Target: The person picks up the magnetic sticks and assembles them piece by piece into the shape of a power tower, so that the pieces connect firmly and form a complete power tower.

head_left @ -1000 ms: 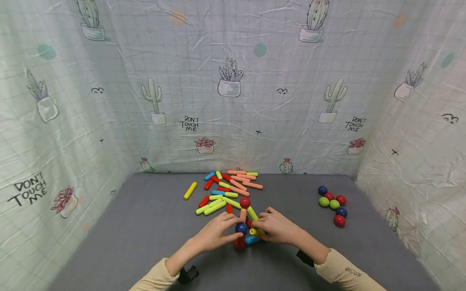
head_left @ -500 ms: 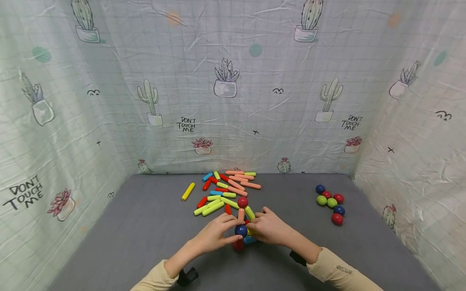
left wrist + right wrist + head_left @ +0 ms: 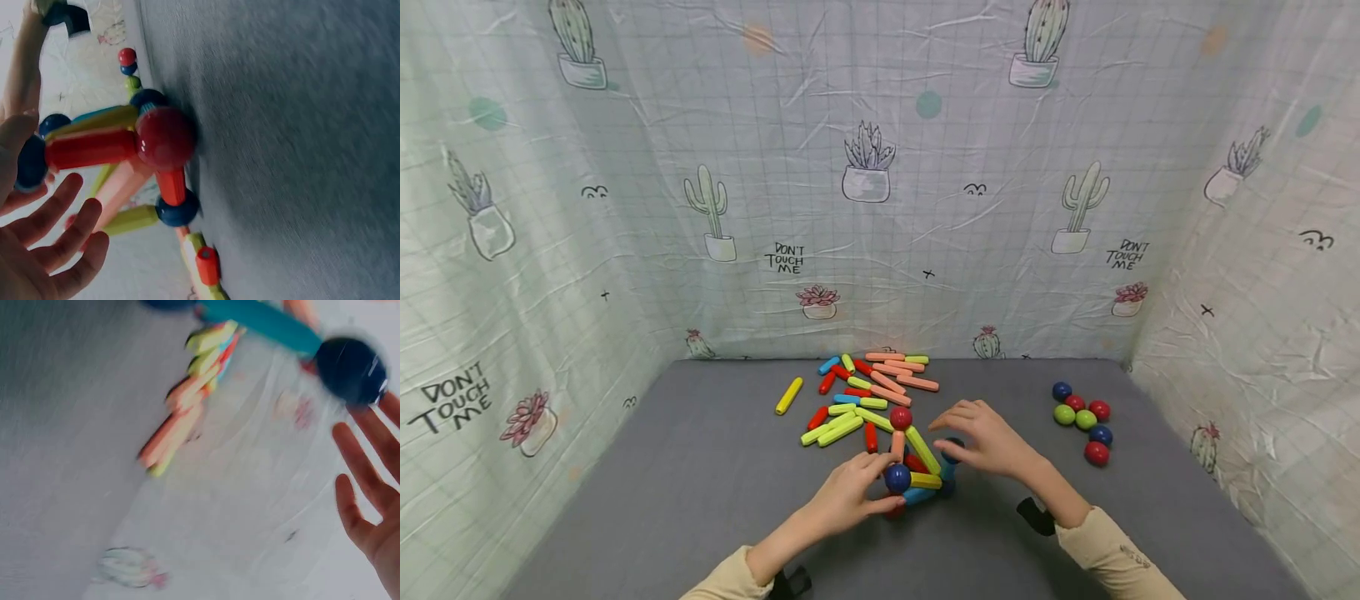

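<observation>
A small frame of coloured magnetic rods and balls stands on the table. My left hand (image 3: pixel 846 498) holds its near upper blue ball (image 3: pixel 897 478) between thumb and fingers. In the left wrist view, a red rod (image 3: pixel 94 149) runs from that ball down to a red ball (image 3: pixel 165 139) on the table. A yellow rod (image 3: pixel 926 481) reaches from the held ball toward the right corner. My right hand (image 3: pixel 988 440) is spread beside the right upper blue ball (image 3: pixel 351 370), fingertips at or very near it. A red ball (image 3: pixel 900 418) tops an orange rod (image 3: pixel 898 447).
Loose orange rods (image 3: pixel 917 383), green rods (image 3: pixel 841 431) and red rods (image 3: pixel 818 417) lie in a pile behind the frame. One yellow rod (image 3: pixel 789 396) lies apart at left. Several loose balls (image 3: pixel 1086 419) sit at right. A patterned curtain (image 3: pixel 880 275) encloses the grey table (image 3: pixel 700 467).
My right hand has let go of the yellow rod and moved right, its fingers spreading. The yellow rod now stays against the held blue ball. My left hand keeps its hold.
</observation>
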`<state>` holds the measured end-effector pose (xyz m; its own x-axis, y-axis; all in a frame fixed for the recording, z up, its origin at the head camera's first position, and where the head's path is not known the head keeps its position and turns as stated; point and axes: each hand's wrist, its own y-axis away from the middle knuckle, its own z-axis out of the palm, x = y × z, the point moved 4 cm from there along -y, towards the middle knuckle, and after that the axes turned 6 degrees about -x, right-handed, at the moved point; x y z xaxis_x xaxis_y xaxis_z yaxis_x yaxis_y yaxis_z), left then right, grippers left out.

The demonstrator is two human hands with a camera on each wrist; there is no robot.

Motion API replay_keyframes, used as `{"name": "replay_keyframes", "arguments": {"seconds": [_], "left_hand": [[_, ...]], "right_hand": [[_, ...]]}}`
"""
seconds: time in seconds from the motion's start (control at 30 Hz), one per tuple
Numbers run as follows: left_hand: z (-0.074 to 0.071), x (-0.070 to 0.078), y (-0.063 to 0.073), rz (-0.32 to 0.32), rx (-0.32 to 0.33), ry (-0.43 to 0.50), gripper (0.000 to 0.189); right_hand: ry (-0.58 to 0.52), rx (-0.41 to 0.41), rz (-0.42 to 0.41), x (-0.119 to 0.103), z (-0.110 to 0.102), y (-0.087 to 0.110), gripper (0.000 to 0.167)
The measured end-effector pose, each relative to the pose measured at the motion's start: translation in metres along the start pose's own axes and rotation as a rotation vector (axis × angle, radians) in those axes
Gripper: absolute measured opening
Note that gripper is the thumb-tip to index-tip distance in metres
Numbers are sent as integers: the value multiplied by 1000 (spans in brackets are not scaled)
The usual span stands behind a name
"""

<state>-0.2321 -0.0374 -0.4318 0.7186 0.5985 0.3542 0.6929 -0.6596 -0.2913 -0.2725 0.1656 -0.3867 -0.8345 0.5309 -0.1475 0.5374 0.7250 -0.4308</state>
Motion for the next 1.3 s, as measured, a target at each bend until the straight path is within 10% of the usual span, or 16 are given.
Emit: {"name": "replay_keyframes", "arguments": {"seconds": [0.17,0.33,0.8,1.07,1.3], "left_hand": [[1,4,-2,-7,33,-18,46],[1,5,-2,-18,-3,-29,41],[-15,-11,14,13,-50,-43,48],[-20,-13,18,-5,-70,-32,47],[-18,-15,20,-17,-77,-21,47]], "right_hand": [[-88,86,214,50,7,-10,12],[-11,-74,326,84,41,-26,12],[97,-320,42,64,99,-78,30],[289,-459,83,65,119,-93,40],[439,-335,-20,65,124,-94,14]]}}
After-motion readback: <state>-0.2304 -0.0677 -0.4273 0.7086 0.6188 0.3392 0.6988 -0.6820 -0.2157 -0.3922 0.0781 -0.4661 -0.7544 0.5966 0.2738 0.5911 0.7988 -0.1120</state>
